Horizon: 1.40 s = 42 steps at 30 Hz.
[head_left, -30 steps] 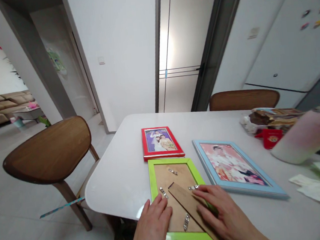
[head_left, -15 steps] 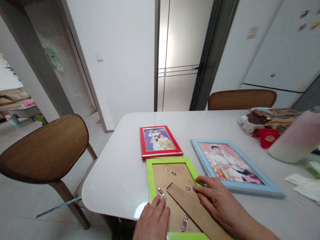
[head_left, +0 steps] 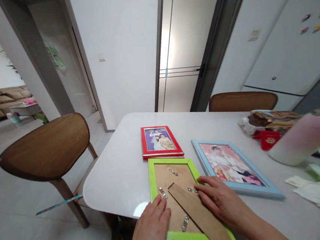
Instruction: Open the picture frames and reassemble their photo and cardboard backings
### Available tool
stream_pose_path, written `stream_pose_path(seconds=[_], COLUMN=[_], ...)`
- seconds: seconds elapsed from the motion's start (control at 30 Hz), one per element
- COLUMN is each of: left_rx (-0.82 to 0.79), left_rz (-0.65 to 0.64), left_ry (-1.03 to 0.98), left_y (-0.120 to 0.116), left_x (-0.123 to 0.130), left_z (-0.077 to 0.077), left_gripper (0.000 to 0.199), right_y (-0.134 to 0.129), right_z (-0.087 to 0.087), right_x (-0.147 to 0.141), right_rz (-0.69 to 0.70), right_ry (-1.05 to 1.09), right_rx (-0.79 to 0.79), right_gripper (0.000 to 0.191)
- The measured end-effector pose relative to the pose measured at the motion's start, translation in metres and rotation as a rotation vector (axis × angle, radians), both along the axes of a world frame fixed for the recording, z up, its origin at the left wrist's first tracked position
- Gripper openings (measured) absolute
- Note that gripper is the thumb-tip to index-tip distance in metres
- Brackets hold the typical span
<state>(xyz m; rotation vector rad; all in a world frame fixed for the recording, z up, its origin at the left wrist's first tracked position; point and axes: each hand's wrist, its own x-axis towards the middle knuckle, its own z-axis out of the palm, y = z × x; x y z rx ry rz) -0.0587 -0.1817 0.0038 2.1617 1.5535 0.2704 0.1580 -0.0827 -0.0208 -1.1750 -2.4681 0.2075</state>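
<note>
A green frame [head_left: 152, 175] lies back side up at the table's near edge, its brown backing [head_left: 165, 172] showing metal clips and a slanted stand leg [head_left: 197, 210]. My left hand [head_left: 153, 226] rests on the frame's left side, fingers extended over the backing's edge and thumb by the lower rim. On the right side, my right hand [head_left: 221, 201] has its fingers apart, the fingertips at the right-hand clip [head_left: 192, 189]. Just behind is a red frame [head_left: 162, 140] with a photo facing up. To the right lies a light blue frame [head_left: 255, 190], also photo up.
The white table [head_left: 111, 177] also bears a pink and white bottle [head_left: 303, 136], a red packet [head_left: 269, 139], white tissue [head_left: 314, 190] and plastic bags at the right. Wooden chairs stand at the left [head_left: 49, 149] and behind the table [head_left: 243, 101].
The camera view has shifted slightly. Both hands stay at nearly the same places on the green frame, and the other frames have not moved.
</note>
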Motion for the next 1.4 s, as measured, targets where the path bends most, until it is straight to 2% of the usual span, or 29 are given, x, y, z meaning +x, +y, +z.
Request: stream_pose_path(seconds=[0.17, 0.33, 0.57, 0.73, 0.87, 1.2, 1.4], left_rx=[0.023, -0.002, 0.016, 0.025, 0.056, 0.000, -0.005], left_rz=[0.011, -0.002, 0.011, -0.008, -0.021, -0.014, -0.014], left_ry=[0.005, 0.024, 0.028, 0.027, 0.025, 0.051, 0.046], left_y=[0.000, 0.001, 0.001, 0.002, 0.003, -0.001, -0.003], left_x=[-0.001, 0.000, 0.001, -0.002, -0.003, -0.002, -0.002], left_z=[0.000, 0.001, 0.001, -0.003, -0.008, -0.006, -0.005], left_gripper=[0.065, 0.066, 0.063, 0.063, 0.059, 0.043, 0.045], right_y=[0.024, 0.040, 0.049, 0.059, 0.061, 0.063, 0.067], right_z=[0.006, 0.009, 0.012, 0.004, 0.000, 0.002, 0.003], right_x=[-0.028, -0.058, -0.077, -0.093, -0.095, -0.098, -0.100], right_rz=[-0.046, 0.059, 0.131, -0.051, -0.176, -0.316, -0.316], right_ry=[0.069, 0.077, 0.051, 0.064, 0.072, 0.013, -0.005], right_rx=[-0.038, -0.088, -0.122, -0.091, -0.057, -0.081, -0.107], right_gripper=[0.027, 0.025, 0.019, 0.018, 0.017, 0.020, 0.018])
